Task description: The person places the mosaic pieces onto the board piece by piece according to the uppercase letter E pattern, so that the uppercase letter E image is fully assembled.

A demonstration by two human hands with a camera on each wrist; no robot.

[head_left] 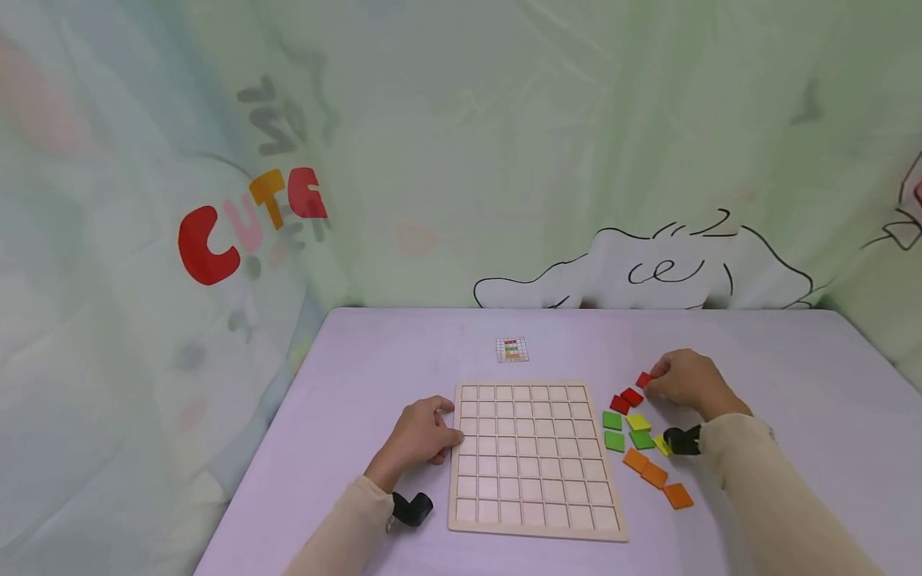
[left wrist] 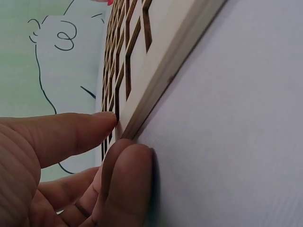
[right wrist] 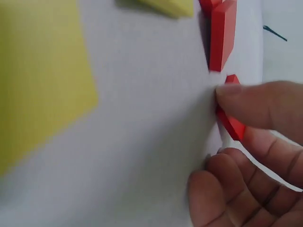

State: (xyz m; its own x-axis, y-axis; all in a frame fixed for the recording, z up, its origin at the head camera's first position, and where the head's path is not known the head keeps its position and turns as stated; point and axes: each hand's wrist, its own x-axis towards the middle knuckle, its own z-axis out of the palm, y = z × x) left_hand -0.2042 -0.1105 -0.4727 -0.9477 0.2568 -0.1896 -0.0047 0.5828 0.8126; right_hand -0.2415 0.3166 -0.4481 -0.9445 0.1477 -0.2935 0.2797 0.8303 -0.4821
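Observation:
A light wooden grid board [head_left: 533,456] lies flat on the table, its square cells bare. My left hand [head_left: 421,432] holds the board's left edge, the thumb on the rim and curled fingers against its side in the left wrist view. Right of the board, my right hand [head_left: 687,380] pinches a red square tile [right wrist: 231,120] between thumb and fingers, at table level. Two other red tiles [head_left: 625,401] lie beside it. Nearer to me are green tiles [head_left: 615,441], yellow tiles [head_left: 638,422] and orange tiles [head_left: 654,475].
A small card [head_left: 512,350] printed with a coloured grid pattern lies behind the board. The pale table [head_left: 360,360] ends at a printed cloth backdrop [head_left: 461,160]. A black wrist camera [head_left: 680,440] on the right arm partly covers one yellow tile.

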